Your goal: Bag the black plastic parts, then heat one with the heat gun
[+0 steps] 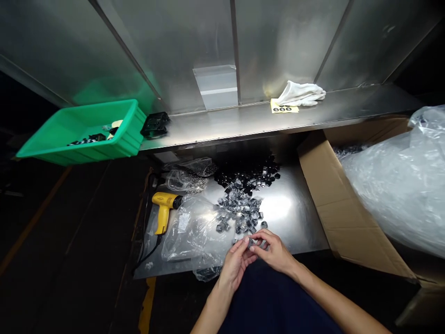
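Pinching the small dark piece (251, 242) with both the left hand (236, 263) and the right hand (273, 250), just this side of the loose pile (244, 207) on the metal table (295, 222), I should grip lightly and evenly (from this far off, its details escape me) to avoid dropping it.

Dk-blue clothing (274, 301) w/ bare forearms (323, 287)

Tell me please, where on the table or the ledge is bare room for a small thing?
Shiny metal table: between the pile of small black and grey parts and the brown cardboard box. Steel ledge: between the black plastic piece and the yellow sticker sheet. Crowded: table's left side, with the yellow heat gun and a clear plastic bag.
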Demonstrator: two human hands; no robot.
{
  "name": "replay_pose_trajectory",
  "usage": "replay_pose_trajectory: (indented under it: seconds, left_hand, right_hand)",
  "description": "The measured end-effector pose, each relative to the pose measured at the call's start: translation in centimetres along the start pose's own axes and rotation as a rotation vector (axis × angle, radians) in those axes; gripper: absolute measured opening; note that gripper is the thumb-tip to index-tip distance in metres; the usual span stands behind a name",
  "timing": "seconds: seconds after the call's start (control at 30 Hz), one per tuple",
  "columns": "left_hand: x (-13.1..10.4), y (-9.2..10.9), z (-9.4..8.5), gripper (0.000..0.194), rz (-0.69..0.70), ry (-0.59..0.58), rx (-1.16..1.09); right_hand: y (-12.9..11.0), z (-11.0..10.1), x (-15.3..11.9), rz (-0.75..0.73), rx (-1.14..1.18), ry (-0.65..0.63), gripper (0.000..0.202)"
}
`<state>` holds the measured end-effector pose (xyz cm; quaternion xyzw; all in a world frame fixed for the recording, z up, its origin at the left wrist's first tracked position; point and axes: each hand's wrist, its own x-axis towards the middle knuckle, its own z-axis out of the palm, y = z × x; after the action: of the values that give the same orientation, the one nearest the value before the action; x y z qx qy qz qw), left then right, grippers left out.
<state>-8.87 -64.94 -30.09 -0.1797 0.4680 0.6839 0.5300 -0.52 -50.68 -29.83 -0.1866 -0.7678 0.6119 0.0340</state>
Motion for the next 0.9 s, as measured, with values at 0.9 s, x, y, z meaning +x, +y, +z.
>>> replay_pose_trajectory:
  seconds: [0.9]
  left_hand:
    - [4.2, -2.9, 1.3, 0.027, 0.147, 0.367, -0.097]
  right_hand:
    - [7.1, -4.1, -0.2, 0.253, 0.248, 0.160, 0.035]
